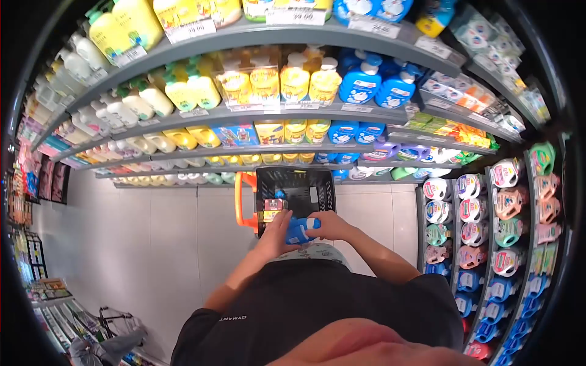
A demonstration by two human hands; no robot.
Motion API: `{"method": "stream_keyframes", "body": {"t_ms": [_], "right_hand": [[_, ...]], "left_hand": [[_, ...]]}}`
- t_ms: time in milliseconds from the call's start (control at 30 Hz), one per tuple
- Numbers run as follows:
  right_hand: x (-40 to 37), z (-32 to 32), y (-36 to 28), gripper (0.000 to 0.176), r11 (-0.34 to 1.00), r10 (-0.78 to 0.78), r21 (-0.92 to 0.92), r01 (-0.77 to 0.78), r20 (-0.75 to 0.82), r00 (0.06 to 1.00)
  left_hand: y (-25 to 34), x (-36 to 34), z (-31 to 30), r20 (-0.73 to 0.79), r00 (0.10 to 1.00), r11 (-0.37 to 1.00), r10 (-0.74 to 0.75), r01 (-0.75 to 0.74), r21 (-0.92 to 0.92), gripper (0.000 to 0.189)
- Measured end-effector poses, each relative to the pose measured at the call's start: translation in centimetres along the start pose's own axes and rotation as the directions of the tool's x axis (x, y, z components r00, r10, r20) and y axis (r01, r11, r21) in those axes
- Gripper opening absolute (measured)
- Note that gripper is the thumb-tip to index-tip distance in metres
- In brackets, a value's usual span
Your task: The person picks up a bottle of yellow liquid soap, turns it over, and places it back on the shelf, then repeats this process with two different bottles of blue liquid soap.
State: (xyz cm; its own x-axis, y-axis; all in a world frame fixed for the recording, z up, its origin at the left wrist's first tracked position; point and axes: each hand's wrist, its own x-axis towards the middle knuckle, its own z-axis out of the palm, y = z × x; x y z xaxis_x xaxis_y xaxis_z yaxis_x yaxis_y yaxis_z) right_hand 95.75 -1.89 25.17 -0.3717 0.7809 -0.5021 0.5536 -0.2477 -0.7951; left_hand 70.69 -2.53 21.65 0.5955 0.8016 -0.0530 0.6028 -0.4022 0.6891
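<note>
In front of my waist, both hands grip a blue bottle [297,232] that lies on its side, with a pale label patch on it. My left hand [278,233] is closed along the bottle's left end. From the other side my right hand [332,226] closes around its right end. Just beyond them is a black shopping basket [261,190] with an orange handle [238,207]. Inside it lie a red and yellow package [274,209] and a small blue item [280,194], whose kind I cannot make out.
Curved shelves [244,114] ahead carry yellow, white and blue pump bottles [361,82]. On the right stands a rack [455,244] of detergent jugs [469,281]. Pale tiled floor [165,226] stretches left. Another person [113,348] is partly visible at the lower left.
</note>
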Motion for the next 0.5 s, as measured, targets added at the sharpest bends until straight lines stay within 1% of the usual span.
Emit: {"method": "stream_keyframes", "body": {"t_ms": [33,133,167,267,300,333,400,433,467,500], "right_hand": [[-0.9,0.0,-1.2,0.049,0.994,-0.003,0.112,0.007,-0.037,0.999],[-3.4,-0.2,-5.3,0.044,0.937,0.083,0.349,-0.027,-0.146,0.986],[-4.0,-0.4,-6.3,0.047,0.947,0.044,0.322,0.007,-0.149,0.988],[-5.0,0.5,-6.5,0.049,0.886,-0.051,0.445,0.129,-0.182,0.982],[-5.7,0.4,-7.5,0.044,0.844,-0.079,0.515,0.151,-0.159,0.984],[-5.4,0.7,-6.8,0.043,0.855,-0.153,0.469,0.221,-0.179,0.972],[-4.3,1.6,-4.4,0.041,0.858,-0.294,0.377,0.348,-0.195,0.936],[-4.8,2.0,-5.3,0.041,0.858,-0.294,0.334,0.389,-0.301,0.907],[-3.9,2.6,-4.0,0.04,0.812,-0.287,0.422,0.403,-0.312,0.906],[-4.3,2.7,-4.5,0.038,0.77,-0.244,0.521,0.368,-0.292,0.925]], "left_hand": [[1.3,0.1,-1.0,-0.002,0.998,0.997,0.064,-0.064,-0.033,0.108],[2.6,-0.1,-1.7,-0.031,0.996,0.994,0.08,-0.082,-0.069,0.104],[3.0,-0.3,-1.9,-0.115,0.985,0.988,0.127,-0.135,-0.073,0.095],[5.6,-0.7,-4.6,-0.059,0.998,0.976,0.007,-0.02,-0.218,0.085],[5.6,-0.8,-5.0,-0.054,0.999,0.924,0.006,-0.026,-0.382,0.075],[5.2,-1.0,-5.1,-0.005,1.0,0.857,-0.007,0.003,-0.515,0.071],[3.9,-1.1,-4.7,0.098,0.995,0.662,-0.023,0.089,-0.744,0.063],[4.8,-1.2,-5.6,0.152,0.987,0.629,-0.052,0.151,-0.762,0.053],[5.9,-1.3,-6.3,0.069,0.997,0.666,-0.041,0.079,-0.742,0.044],[6.0,-1.2,-6.3,0.083,0.996,0.627,-0.04,0.09,-0.774,0.043]]}}
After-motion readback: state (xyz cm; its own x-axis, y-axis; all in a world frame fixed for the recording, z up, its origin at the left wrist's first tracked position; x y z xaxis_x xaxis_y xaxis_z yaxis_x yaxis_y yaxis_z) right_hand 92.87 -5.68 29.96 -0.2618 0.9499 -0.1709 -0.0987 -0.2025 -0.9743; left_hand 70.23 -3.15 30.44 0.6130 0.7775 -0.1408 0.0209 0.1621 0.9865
